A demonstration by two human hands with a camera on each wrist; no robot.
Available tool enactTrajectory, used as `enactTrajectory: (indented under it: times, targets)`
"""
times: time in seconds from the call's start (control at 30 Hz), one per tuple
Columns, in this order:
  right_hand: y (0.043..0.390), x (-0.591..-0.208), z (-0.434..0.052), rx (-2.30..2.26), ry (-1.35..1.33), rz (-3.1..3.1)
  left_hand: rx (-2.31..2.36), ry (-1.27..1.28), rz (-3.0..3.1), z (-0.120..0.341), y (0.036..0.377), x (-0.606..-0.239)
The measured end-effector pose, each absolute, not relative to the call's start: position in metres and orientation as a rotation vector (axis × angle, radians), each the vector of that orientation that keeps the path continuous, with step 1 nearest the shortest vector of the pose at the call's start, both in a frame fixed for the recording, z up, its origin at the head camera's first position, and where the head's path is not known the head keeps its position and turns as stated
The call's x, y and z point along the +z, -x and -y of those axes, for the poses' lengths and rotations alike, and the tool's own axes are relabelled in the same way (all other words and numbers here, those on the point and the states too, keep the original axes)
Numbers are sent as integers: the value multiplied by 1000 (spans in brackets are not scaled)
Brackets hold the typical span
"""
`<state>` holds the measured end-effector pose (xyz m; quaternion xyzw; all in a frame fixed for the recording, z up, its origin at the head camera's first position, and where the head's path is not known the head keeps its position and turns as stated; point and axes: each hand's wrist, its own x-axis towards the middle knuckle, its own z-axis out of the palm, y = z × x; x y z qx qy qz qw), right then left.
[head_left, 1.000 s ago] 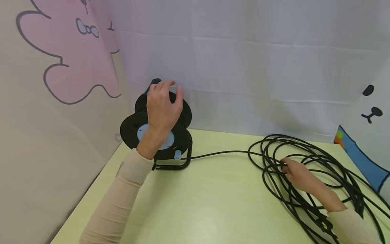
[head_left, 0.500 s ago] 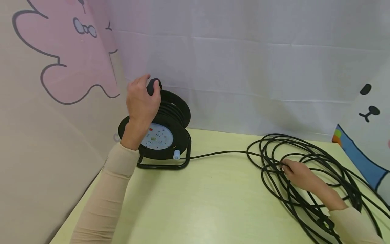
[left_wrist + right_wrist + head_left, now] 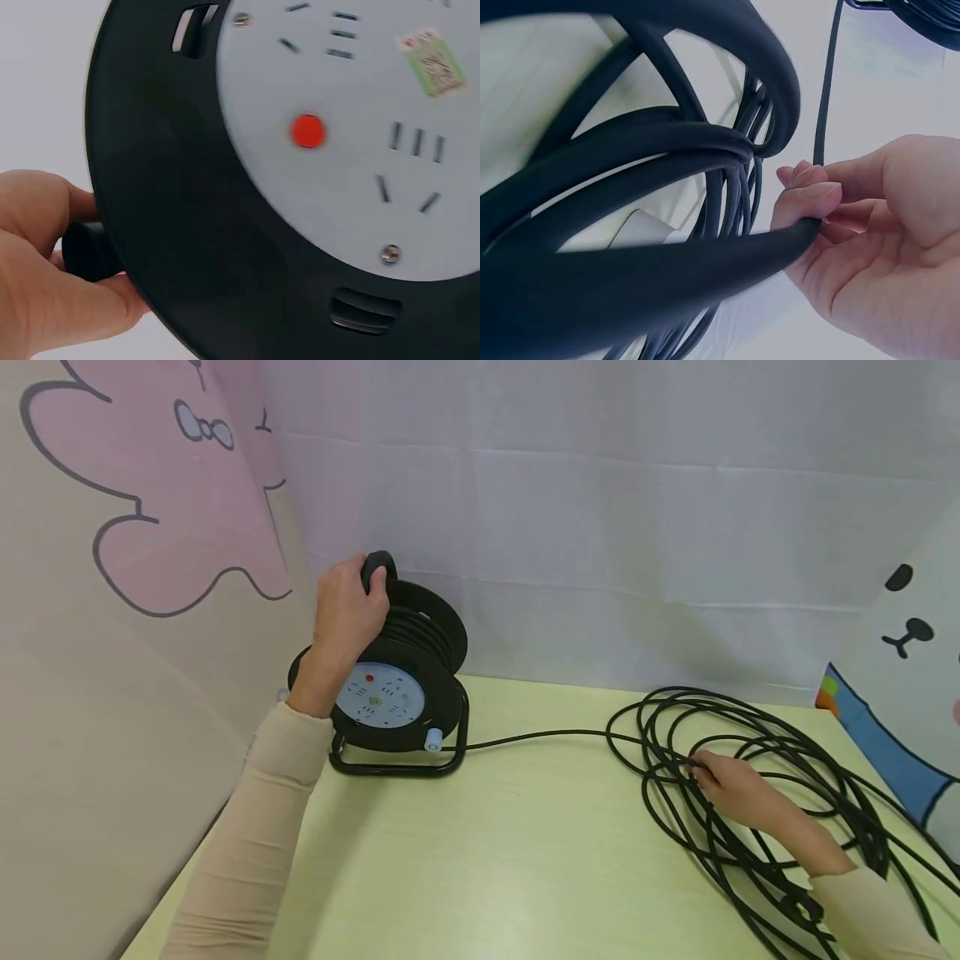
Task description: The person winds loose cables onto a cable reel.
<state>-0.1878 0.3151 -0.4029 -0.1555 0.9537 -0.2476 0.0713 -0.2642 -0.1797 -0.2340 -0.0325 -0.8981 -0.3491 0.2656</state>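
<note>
A black cable reel (image 3: 448, 697) with a pale blue socket plate (image 3: 381, 695) stands on its tubular frame at the back left of the table. My left hand (image 3: 348, 610) grips the reel's black top handle (image 3: 380, 568); in the left wrist view the thumb and fingers (image 3: 112, 304) curl round its end. Some cable is wound on the drum. From the reel's lower right, a black cable (image 3: 540, 735) runs across to a loose heap of coils (image 3: 810, 760). My right hand (image 3: 738, 789) is at the heap's left part, pinching the cable between thumb and fingers.
The pale yellow-green table (image 3: 525, 860) meets a white sheet (image 3: 562, 527) at the back and a printed sheet (image 3: 150, 735) on the left. A black plug-like end (image 3: 801, 907) lies in the heap near the right sleeve. Loops reach past the right edge of view.
My left hand has moved left from in front of the reel and taken hold of its handle. My right hand stays at the cable in the same spot.
</note>
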Motion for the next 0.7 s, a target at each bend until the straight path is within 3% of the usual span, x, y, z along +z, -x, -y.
enactTrajectory:
  times: [0.7]
  targets:
    - [187,-406,-315,-712,518,-2879,-1870,57,2435,200,260,-214]
